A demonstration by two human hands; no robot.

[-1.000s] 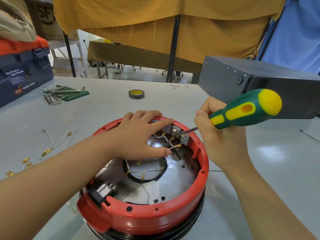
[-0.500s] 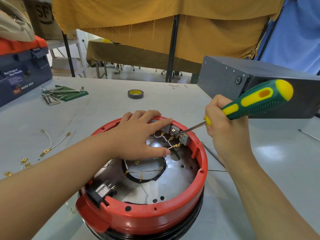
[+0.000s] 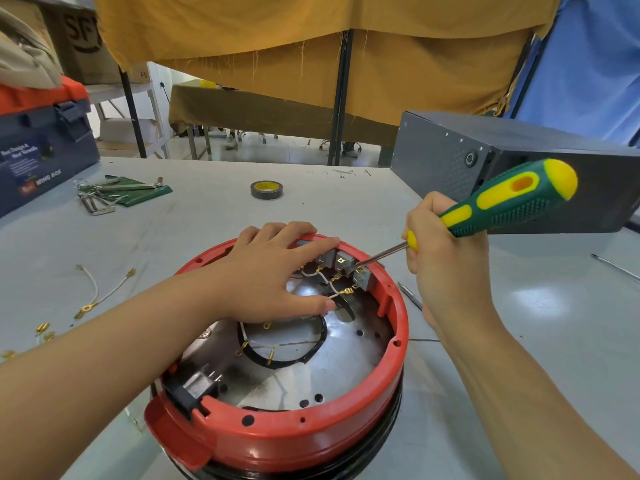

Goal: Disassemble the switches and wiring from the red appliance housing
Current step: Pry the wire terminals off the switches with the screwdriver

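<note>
Left hand rests flat on the housing; right hand, grip closed, holds the screwdriver.

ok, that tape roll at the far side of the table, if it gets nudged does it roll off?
Probably not: the tape roll lies flat on its side on the table, so a nudge would likely slide it, not roll it. It looks small and hollow, so probably light and easy to shift. Stood on edge, it would likely roll freely.
</note>
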